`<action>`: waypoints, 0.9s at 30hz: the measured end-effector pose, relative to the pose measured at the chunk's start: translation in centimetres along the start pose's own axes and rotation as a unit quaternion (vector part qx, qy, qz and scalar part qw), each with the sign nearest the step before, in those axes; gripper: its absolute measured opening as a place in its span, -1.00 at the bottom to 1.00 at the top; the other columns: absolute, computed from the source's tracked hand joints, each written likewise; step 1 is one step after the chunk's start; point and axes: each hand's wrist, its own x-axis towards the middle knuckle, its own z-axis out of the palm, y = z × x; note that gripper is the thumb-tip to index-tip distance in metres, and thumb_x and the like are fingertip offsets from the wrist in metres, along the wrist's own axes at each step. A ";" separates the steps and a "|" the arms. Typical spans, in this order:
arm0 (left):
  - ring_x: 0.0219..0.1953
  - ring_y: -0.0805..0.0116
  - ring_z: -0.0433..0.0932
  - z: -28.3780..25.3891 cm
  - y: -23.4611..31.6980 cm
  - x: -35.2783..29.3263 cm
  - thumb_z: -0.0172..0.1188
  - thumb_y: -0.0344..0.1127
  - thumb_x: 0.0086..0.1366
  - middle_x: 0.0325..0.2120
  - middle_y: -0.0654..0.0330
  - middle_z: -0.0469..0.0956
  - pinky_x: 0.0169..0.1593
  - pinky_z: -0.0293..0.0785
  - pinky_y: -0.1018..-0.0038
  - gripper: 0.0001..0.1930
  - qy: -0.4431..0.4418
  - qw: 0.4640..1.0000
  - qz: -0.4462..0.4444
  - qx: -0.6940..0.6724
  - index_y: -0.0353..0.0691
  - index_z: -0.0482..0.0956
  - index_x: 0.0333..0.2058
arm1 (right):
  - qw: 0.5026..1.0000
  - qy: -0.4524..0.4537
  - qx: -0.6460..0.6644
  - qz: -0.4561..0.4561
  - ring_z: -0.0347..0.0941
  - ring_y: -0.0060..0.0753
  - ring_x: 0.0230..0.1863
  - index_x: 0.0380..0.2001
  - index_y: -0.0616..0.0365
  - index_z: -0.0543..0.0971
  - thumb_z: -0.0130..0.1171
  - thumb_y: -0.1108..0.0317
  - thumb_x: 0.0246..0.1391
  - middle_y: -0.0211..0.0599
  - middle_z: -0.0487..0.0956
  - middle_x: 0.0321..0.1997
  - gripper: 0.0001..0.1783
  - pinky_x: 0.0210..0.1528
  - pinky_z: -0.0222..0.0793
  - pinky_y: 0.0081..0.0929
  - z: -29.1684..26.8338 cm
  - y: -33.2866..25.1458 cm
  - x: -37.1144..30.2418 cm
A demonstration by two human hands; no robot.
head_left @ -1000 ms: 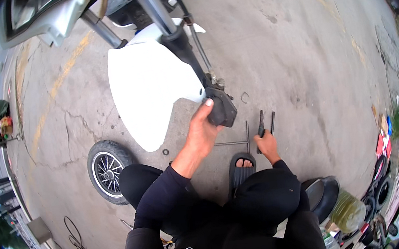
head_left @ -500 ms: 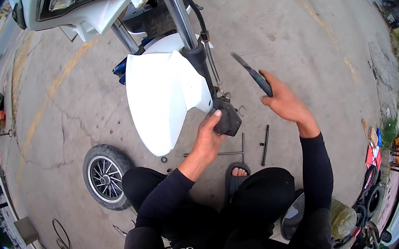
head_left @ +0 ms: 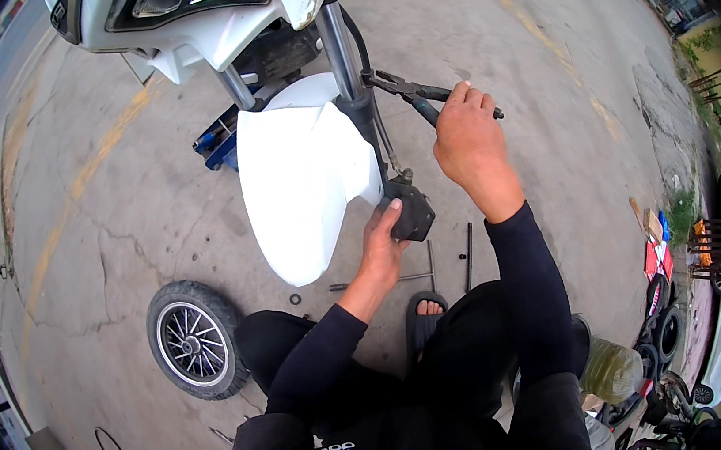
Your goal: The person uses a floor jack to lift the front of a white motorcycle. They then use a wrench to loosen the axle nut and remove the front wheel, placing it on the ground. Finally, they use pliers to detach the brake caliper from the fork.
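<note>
At the lower end of the fork leg (head_left: 339,54), my left hand (head_left: 378,254) is closed around a dark brake caliper (head_left: 413,210), thumb on top. A pair of pliers (head_left: 425,108) is gripped in my right hand (head_left: 472,145), handles spread. Their jaws meet the black brake hose (head_left: 364,51) beside the fork; whether they bite on the hose or on a clip there I cannot tell. The white front fender (head_left: 296,192) sits between the fork legs, left of the caliper.
A removed wheel (head_left: 193,342) lies on the concrete at the left. A T-shaped wrench (head_left: 429,257), a metal rod (head_left: 469,257) and a washer (head_left: 295,299) lie near my sandaled foot. Behind the fender is a blue jack-like object (head_left: 220,143). Tyres (head_left: 668,332) and a yellowish jug (head_left: 613,370) are at right.
My right hand has moved up and toward the fork, bringing the pliers to the brake hose; their handles are now spread. My left hand stays on the brake caliper. The view has shifted slightly.
</note>
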 end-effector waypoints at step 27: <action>0.13 0.35 0.51 -0.4 -0.4 0.8 0.21 0.01 0.38 0.06 0.26 0.57 0.19 0.38 0.21 -0.54 0.022 1.000 -0.008 -0.003 -0.07 0.47 0.14 | 0.976 -0.082 -0.113 -0.166 0.59 0.09 -0.30 -0.24 0.30 0.47 0.08 0.31 0.17 0.07 0.60 -0.33 -0.76 -0.22 0.52 -0.10 -3.3 2.0 4.5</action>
